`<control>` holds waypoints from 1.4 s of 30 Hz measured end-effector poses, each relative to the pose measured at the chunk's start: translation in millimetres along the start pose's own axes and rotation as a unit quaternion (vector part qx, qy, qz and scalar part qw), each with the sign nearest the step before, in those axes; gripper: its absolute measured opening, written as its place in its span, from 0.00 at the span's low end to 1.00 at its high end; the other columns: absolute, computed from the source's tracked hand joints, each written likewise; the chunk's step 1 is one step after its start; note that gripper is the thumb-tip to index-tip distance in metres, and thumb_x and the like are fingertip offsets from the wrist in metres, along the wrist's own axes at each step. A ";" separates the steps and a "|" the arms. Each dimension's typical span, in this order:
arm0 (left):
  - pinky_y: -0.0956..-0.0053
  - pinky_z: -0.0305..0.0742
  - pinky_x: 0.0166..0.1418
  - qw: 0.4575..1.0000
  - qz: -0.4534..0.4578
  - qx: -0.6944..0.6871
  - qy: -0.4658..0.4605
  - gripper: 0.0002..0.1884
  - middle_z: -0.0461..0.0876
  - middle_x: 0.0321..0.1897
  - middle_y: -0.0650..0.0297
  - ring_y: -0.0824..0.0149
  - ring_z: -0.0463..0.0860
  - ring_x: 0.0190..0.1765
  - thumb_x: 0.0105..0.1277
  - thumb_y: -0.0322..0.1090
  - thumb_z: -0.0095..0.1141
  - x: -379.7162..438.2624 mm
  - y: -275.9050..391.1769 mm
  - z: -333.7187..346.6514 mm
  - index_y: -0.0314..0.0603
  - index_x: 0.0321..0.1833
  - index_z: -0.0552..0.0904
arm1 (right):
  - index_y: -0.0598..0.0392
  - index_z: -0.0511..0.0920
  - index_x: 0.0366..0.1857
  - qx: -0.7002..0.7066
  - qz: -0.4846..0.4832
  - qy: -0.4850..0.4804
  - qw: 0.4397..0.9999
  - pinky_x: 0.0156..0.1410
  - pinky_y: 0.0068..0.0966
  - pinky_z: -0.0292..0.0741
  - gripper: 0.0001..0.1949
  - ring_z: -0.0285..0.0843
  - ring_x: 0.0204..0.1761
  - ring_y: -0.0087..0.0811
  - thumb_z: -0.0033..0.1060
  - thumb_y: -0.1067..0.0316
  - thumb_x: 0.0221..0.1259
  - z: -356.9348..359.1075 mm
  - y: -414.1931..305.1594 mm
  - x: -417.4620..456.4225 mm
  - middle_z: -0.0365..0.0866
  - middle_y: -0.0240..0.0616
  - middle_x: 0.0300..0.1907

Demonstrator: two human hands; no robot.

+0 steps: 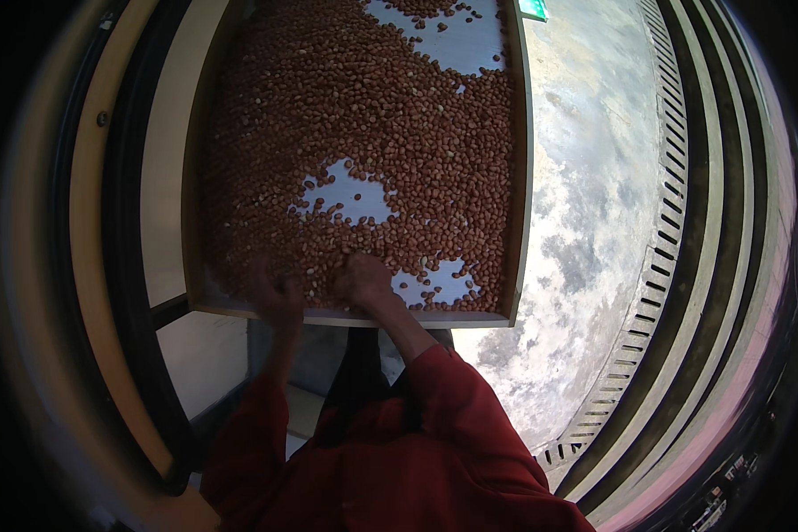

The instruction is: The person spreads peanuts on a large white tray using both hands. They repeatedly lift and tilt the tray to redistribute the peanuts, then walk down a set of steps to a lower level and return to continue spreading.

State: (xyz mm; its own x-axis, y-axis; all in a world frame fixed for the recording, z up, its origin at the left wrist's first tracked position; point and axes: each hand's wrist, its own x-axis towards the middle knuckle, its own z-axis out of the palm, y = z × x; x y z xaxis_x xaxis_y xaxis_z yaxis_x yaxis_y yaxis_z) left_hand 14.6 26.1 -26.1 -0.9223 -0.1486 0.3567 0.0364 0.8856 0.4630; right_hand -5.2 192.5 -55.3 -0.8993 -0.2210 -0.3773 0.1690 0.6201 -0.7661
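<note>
Red-skinned peanuts [372, 120] lie spread in a shallow wooden-sided tray [520, 199] in front of me. White patches of the tray's bottom [352, 193] show between them. My left hand [276, 289] is blurred at the near left of the tray, among the peanuts; whether it grips any is unclear. Beside it, my right hand [364, 280] rests with curled fingers on the peanuts near the front rim. Its fingertips are hidden, so what it holds cannot be made out. A few paler kernels [310, 271] show between the two hands.
A wooden frame with dark edges [90, 199] runs along the left, next to the tray. On the right lie a stained concrete floor [565, 233], a slotted drain cover [668, 186] and several steps [701, 219]. A green object [534, 8] sits by the tray's far right corner.
</note>
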 end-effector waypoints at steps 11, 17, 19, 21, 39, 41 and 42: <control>0.60 0.62 0.62 0.999 -0.019 0.037 -0.025 0.19 0.72 0.54 0.49 0.49 0.70 0.57 0.62 0.31 0.47 3.6 3.0 -11.1 0.33 0.56 0.71 | 0.54 0.76 0.40 -0.074 -0.110 0.172 0.976 0.43 0.38 0.70 0.13 0.75 0.38 0.40 0.57 0.67 0.48 -17.6 -1.8 -89.4 0.74 0.41 0.33; 0.59 0.62 0.63 0.999 -0.027 0.018 -0.040 0.20 0.72 0.55 0.49 0.49 0.69 0.58 0.60 0.31 0.47 5.4 3.3 -4.3 0.34 0.57 0.71 | 0.51 0.77 0.44 -0.136 -0.044 0.142 0.979 0.46 0.38 0.67 0.15 0.75 0.37 0.40 0.54 0.67 0.50 -48.0 79.8 -123.3 0.76 0.42 0.33; 0.59 0.62 0.63 0.998 -0.017 0.040 -0.037 0.21 0.72 0.55 0.49 0.49 0.69 0.59 0.60 0.32 0.48 5.1 2.1 -5.5 0.34 0.57 0.71 | 0.51 0.76 0.46 -0.163 -0.042 0.107 0.980 0.47 0.39 0.66 0.15 0.74 0.37 0.41 0.54 0.64 0.53 -65.3 66.9 -119.6 0.76 0.43 0.34; 0.58 0.62 0.63 0.997 -0.020 0.064 -0.030 0.22 0.71 0.56 0.49 0.49 0.69 0.59 0.60 0.33 0.48 0.3 -4.0 -3.9 0.35 0.58 0.71 | 0.51 0.75 0.48 -0.180 -0.049 0.087 0.978 0.48 0.41 0.65 0.16 0.74 0.37 0.42 0.52 0.60 0.56 -68.4 62.9 -118.0 0.75 0.44 0.34; 0.57 0.62 0.63 0.996 -0.061 0.062 -0.028 0.23 0.71 0.55 0.48 0.49 0.69 0.59 0.60 0.35 0.46 -4.0 -9.5 0.7 0.33 0.59 0.70 | 0.50 0.70 0.56 -0.264 -0.060 0.061 0.961 0.49 0.49 0.62 0.25 0.72 0.38 0.43 0.44 0.45 0.62 -63.3 55.3 -111.1 0.74 0.45 0.36; 0.58 0.62 0.63 0.993 -0.058 0.096 -0.047 0.23 0.71 0.55 0.47 0.49 0.70 0.58 0.61 0.36 0.46 1.4 -2.7 -5.1 0.33 0.59 0.70 | 0.52 0.71 0.54 -0.278 -0.040 0.013 0.960 0.49 0.49 0.62 0.26 0.72 0.39 0.42 0.47 0.45 0.60 -67.5 49.4 -113.1 0.74 0.45 0.37; 0.58 0.63 0.62 0.992 -0.052 0.105 -0.056 0.23 0.71 0.55 0.47 0.49 0.70 0.58 0.61 0.36 0.45 4.5 4.7 -2.4 0.33 0.59 0.70 | 0.54 0.71 0.54 -0.274 -0.041 0.016 0.961 0.48 0.48 0.63 0.26 0.72 0.38 0.42 0.46 0.44 0.60 -67.6 48.7 -112.7 0.74 0.45 0.37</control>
State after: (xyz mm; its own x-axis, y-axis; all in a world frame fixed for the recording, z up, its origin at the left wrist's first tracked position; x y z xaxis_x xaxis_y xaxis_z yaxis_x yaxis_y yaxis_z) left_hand 11.5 28.6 -20.4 -0.9543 -0.2040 0.2182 -0.1306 0.9420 0.3093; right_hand 77.1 298.5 -14.9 -0.9143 -0.2684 -0.3033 -0.1337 0.9069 -0.3995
